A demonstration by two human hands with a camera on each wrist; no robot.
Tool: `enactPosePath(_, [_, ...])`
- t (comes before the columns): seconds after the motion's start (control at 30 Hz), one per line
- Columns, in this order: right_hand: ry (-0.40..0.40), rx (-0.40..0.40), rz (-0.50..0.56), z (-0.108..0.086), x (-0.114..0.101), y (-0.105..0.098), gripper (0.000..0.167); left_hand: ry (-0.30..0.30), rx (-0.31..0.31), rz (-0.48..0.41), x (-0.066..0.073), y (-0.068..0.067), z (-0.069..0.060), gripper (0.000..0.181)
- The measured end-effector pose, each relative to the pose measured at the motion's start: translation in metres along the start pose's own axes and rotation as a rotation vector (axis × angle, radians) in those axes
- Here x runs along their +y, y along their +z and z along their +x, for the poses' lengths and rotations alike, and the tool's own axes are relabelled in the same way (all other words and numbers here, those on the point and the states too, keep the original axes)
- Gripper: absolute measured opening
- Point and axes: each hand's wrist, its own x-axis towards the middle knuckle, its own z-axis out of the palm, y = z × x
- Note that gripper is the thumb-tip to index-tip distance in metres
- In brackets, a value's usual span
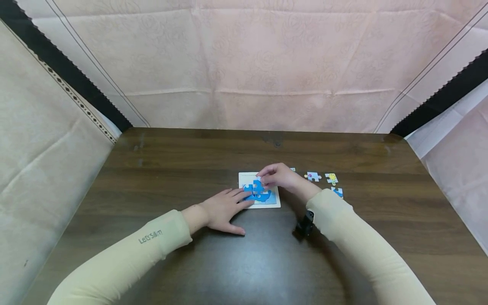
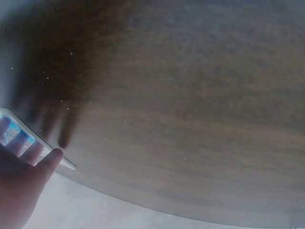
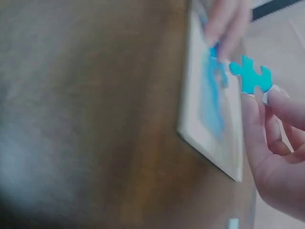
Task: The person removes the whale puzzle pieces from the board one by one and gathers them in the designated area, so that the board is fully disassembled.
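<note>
Left hand [image 1: 225, 208], fingers spread, tips over the puzzle tray [image 1: 267, 206] lying just to its right; right hand [image 1: 280, 176], over the tray's far side, pinching a teal puzzle piece [image 3: 250, 80] above it; loose pieces [image 1: 314, 176], right of that hand.

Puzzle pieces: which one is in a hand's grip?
The blue piece pinched in the right hand; the other pieces in view lie on the board or the table.
</note>
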Motion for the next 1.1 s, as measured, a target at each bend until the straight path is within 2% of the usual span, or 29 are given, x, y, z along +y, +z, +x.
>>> enactPosePath(0.17, [0.004,0.011,0.039,-0.007,0.0,-0.014,0.03,-0.004,-0.006,-0.007,0.001,-0.001,-0.001,0.085])
enactPosePath(0.5, [0.09,-0.005,0.095,-0.021,0.012,-0.042,0.036,-0.003,0.001,0.012,0.001,0.001,-0.001,0.085])
enactPosePath(0.83, [0.09,0.022,0.11,-0.039,0.027,-0.074,0.038,0.013,0.028,0.033,0.002,0.005,-0.005,0.087])
enactPosePath(1.1, [0.094,0.024,0.127,-0.053,0.039,-0.093,0.04,0.014,0.006,0.029,0.002,0.007,-0.006,0.089])
